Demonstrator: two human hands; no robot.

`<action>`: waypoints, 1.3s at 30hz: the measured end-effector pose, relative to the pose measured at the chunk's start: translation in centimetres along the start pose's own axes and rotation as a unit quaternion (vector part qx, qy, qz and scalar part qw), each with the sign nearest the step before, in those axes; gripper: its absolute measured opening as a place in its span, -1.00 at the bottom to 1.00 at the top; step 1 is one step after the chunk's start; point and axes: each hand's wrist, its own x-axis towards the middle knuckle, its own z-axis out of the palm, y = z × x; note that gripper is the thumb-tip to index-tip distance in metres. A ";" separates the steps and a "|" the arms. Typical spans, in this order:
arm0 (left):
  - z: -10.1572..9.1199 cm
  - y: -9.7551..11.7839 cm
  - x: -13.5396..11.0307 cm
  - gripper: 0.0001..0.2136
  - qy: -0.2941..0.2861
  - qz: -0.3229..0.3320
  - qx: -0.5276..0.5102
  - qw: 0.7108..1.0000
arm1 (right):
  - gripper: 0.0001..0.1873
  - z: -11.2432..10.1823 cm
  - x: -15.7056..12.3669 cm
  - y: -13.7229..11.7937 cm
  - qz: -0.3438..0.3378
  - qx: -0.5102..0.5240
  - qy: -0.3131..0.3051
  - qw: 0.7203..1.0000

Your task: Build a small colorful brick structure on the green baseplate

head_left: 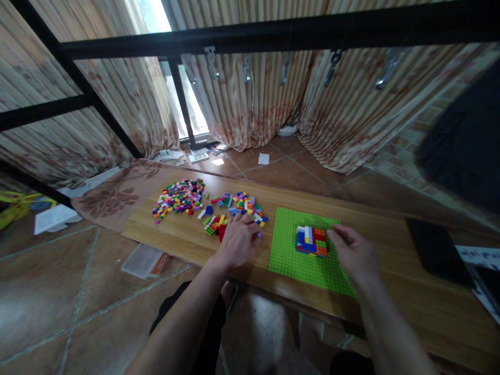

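Note:
On the green baseplate [287,255] sits a small block of joined toy bricks [311,241] in blue, white, red, orange and green. My right hand [357,255] is just to the right of this build, fingers curled and thumb and forefinger close together at its edge. Whether anything small is between those fingertips is hidden. Over the nearer pile of loose bricks [244,202] is my left hand [238,242], palm down with fingers reaching forward and somewhat apart. Red bricks [222,233] show beside its thumb side; its fingertips touch or hover just over the bricks, I cannot tell which.
A larger heap of small mixed bricks [182,197] lies at the left of the wooden table [172,238]. A dark flat object [437,250] rests at the right end. Beyond, a black metal frame [273,37] crosses before curtains. A clear plastic box [142,260] lies on the floor.

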 end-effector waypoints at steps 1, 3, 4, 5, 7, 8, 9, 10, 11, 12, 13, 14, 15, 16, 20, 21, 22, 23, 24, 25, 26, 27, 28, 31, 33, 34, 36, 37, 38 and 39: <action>0.1 0.2 0.2 -0.87 -0.010 0.000 0.023 1.000 | -0.56 0.0 -0.1 -0.1 0.001 -0.003 0.000 1.000; 0.3 0.3 0.5 -0.87 -0.027 0.000 0.058 0.998 | -0.55 -0.1 -0.1 -0.1 0.002 -0.003 0.003 1.000; 0.3 0.4 0.6 -0.87 -0.032 -0.002 0.069 0.997 | -0.54 -0.1 -0.1 0.0 0.001 -0.002 0.005 1.000; 0.3 0.4 0.8 -0.88 -0.034 -0.003 0.075 0.997 | -0.54 -0.2 -0.1 0.1 -0.001 0.000 0.005 1.000; 0.3 0.6 0.9 -0.88 -0.032 0.003 0.072 0.997 | -0.54 -0.3 0.0 0.2 -0.008 0.005 0.007 1.000; 0.4 0.8 1.0 -0.88 -0.030 0.007 0.063 0.998 | -0.55 -0.3 0.0 0.2 -0.011 0.008 0.010 1.000; 0.6 1.2 1.0 -0.88 -0.029 0.010 0.048 0.998 | -0.55 -0.3 0.0 0.2 -0.013 0.013 0.013 1.000; 0.8 1.7 1.0 -0.88 -0.030 0.008 0.027 0.999 | -0.55 -0.4 0.1 0.1 -0.013 0.019 0.017 1.000; 1.2 2.2 1.0 -0.88 -0.033 0.004 0.000 0.999 | -0.56 -0.3 0.1 0.0 -0.012 0.026 0.019 0.999; 1.6 2.9 0.9 -0.87 -0.036 -0.003 -0.031 0.999 | -0.56 -0.3 0.0 -0.2 -0.011 0.032 0.020 0.999; 2.0 3.5 0.9 -0.87 -0.038 -0.008 -0.066 0.997 | -0.56 -0.3 0.0 -0.3 -0.010 0.036 0.020 0.999; 2.5 4.1 0.9 -0.86 -0.037 -0.009 -0.103 0.994 | -0.56 -0.3 -0.1 -0.5 -0.010 0.037 0.018 0.999; 2.9 4.7 0.9 -0.86 -0.033 -0.007 -0.139 0.990 | -0.56 -0.3 -0.2 -0.7 -0.010 0.034 0.013 0.999; 3.4 5.2 1.0 -0.87 -0.025 -0.006 -0.170 0.985 | -0.56 -0.3 -0.3 -0.8 -0.012 0.030 0.009 0.999; 4.5 6.3 1.5 -0.91 -0.008 -0.019 -0.241 0.970 | -0.56 -0.5 -0.6 -1.2 -0.024 0.012 -0.003 1.000; 4.6 6.4 1.6 -0.91 -0.011 -0.020 -0.244 0.970 | -0.56 -0.5 -0.6 -1.3 -0.027 0.009 -0.004 1.000; 4.7 6.5 1.7 -0.91 -0.014 -0.019 -0.244 0.970 | -0.56 -0.5 -0.7 -1.3 -0.030 0.005 -0.005 1.000; 4.7 6.5 1.8 -0.90 -0.016 -0.018 -0.242 0.970 | -0.57 -0.5 -0.7 -1.3 -0.034 0.002 -0.006 0.999; 4.8 6.6 1.8 -0.90 -0.018 -0.016 -0.237 0.971 | -0.57 -0.5 -0.7 -1.3 -0.039 -0.001 -0.007 0.999; 4.9 6.6 1.8 -0.89 -0.018 -0.015 -0.233 0.972 | -0.58 -0.5 -0.7 -1.4 -0.043 -0.004 -0.008 0.999; 5.0 6.6 1.9 -0.89 -0.017 -0.015 -0.230 0.973 | -0.58 -0.4 -0.7 -1.4 -0.048 -0.006 -0.009 0.999; 5.1 6.6 1.9 -0.88 -0.016 -0.014 -0.230 0.973 | -0.59 -0.4 -0.7 -1.4 -0.053 -0.008 -0.009 0.999; 5.2 6.6 2.0 -0.88 -0.014 -0.014 -0.232 0.972 | -0.59 -0.3 -0.7 -1.4 -0.058 -0.009 -0.010 0.998; 5.4 6.6 2.2 -0.86 -0.007 -0.015 -0.241 0.970 | -0.60 -0.3 -0.8 -1.5 -0.064 -0.013 -0.012 0.998; 5.4 6.7 2.4 -0.85 -0.011 -0.007 -0.237 0.971 | -0.60 -0.3 -0.8 -1.6 -0.062 -0.016 -0.015 0.998; 5.4 6.7 2.4 -0.85 -0.017 -0.002 -0.233 0.972 | -0.61 -0.3 -0.9 -1.6 -0.061 -0.017 -0.018 0.998; 5.3 6.8 2.5 -0.86 -0.032 0.011 -0.226 0.974 | -0.61 -0.4 -0.9 -1.7 -0.062 -0.019 -0.023 0.998; 5.2 6.8 2.5 -0.86 -0.039 0.015 -0.224 0.974 | -0.61 -0.4 -0.9 -1.7 -0.063 -0.021 -0.025 0.997; 5.2 6.8 2.4 -0.85 -0.044 0.018 -0.223 0.974 | -0.61 -0.5 -0.9 -1.6 -0.064 -0.022 -0.025 0.997; 5.2 6.9 2.4 -0.84 -0.047 0.020 -0.223 0.973 | -0.61 -0.5 -0.9 -1.6 -0.065 -0.023 -0.025 0.997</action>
